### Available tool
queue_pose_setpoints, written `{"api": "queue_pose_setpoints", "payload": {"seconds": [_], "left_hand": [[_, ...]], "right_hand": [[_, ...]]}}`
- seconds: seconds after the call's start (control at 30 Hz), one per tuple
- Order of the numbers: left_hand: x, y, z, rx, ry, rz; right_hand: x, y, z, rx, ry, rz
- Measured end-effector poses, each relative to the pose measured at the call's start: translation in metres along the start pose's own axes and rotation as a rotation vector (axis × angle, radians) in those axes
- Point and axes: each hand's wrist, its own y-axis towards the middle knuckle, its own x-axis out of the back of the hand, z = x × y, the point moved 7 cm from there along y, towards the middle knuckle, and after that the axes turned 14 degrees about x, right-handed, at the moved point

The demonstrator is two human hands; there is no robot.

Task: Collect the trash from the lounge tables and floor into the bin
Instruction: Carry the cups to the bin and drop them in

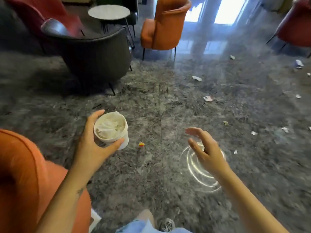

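L hand [90,148] at lower-left centre of frame, fingers and thumb curled round a white paper cup [111,138], held upright above the floor [159,185]. Cup stuffed w/ crumpled white tissue [110,126], filling it to the rim. R hand [206,151] right of centre, holding nothing, fingers loosely spread and slightly bent, over a bright ring-shaped light reflection [200,175] on the dark marbled floor. Small red-and-yellow scrap [141,144] on floor btwn the two hands, closer to the cup. More litter scattered across right half of frame: white crumpled piece [196,78], printed paper bit [208,98], white scraps [254,133] nr right edge; kinds too blurred to tell. Round grey surface [109,12] upper left, behind a dark grey armchair [94,54]. Orange armchair [166,24] top centre; another orange seat [25,174] at lower left, beside L forearm. One shoe [166,224] at bottom edge.
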Motion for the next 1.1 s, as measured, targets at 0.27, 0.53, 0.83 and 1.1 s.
{"api": "queue_pose_setpoints", "payload": {"seconds": [0.27,0.53,0.83,1.1], "left_hand": [[0.063,0.028,0.040,0.153,0.117,-0.312],[0.147,0.104,0.080,0.192,0.145,-0.585],[0.270,0.223,0.124,0.314,0.077,-0.768],[0.374,0.323,0.191,0.423,0.074,-0.915]], "right_hand": [[-0.073,0.136,0.012,0.205,0.202,0.114],[-0.170,0.287,0.044,0.370,0.332,0.207],[-0.305,0.463,0.107,0.549,0.298,0.415],[-0.464,0.598,0.166,0.699,0.391,0.595]]}}
